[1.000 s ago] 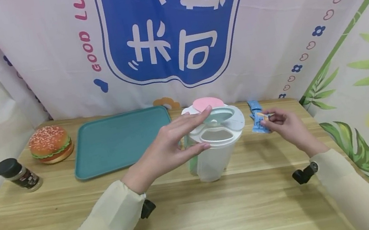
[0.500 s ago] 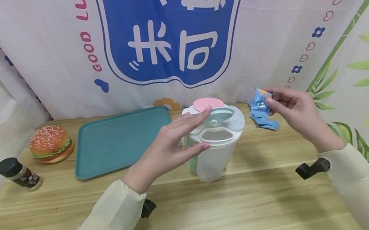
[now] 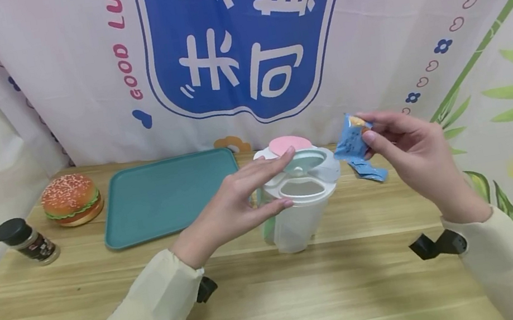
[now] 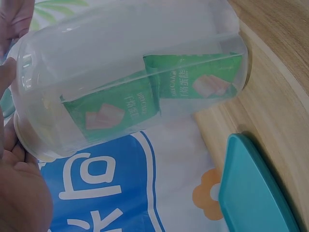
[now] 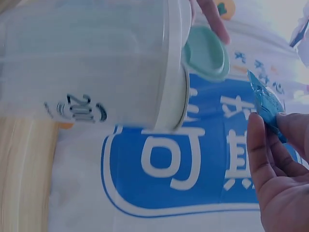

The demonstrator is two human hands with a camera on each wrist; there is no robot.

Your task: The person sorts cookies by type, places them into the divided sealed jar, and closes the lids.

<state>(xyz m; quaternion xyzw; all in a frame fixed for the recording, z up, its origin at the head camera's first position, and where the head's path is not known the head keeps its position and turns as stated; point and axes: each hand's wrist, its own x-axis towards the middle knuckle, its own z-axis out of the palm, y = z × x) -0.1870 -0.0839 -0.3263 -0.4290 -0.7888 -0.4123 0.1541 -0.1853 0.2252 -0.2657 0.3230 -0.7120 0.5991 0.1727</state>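
A clear plastic container [image 3: 296,227] with a white lid [image 3: 327,171] stands mid-table. Its pink flap [image 3: 289,144] and green flap [image 3: 305,162] are raised. My left hand [image 3: 285,178] holds the top, index finger on the green flap, thumb at the near rim. In the left wrist view, green packets [image 4: 193,82] lie inside the container [image 4: 130,53]. My right hand [image 3: 364,129] pinches a blue packet [image 3: 349,141] in the air just right of the lid. The right wrist view shows that packet [image 5: 265,104] beside the green flap [image 5: 207,53].
More blue packets [image 3: 371,170] lie on the wooden table [image 3: 279,297] right of the container. A teal tray [image 3: 165,195] sits left of it, then a toy burger [image 3: 71,199] and a black-capped spice jar [image 3: 26,243]. Printed banners close off the back and sides.
My right hand picked one blue packet off the pile and raised it up and leftward toward the container's lid. The left hand and the container stayed put.
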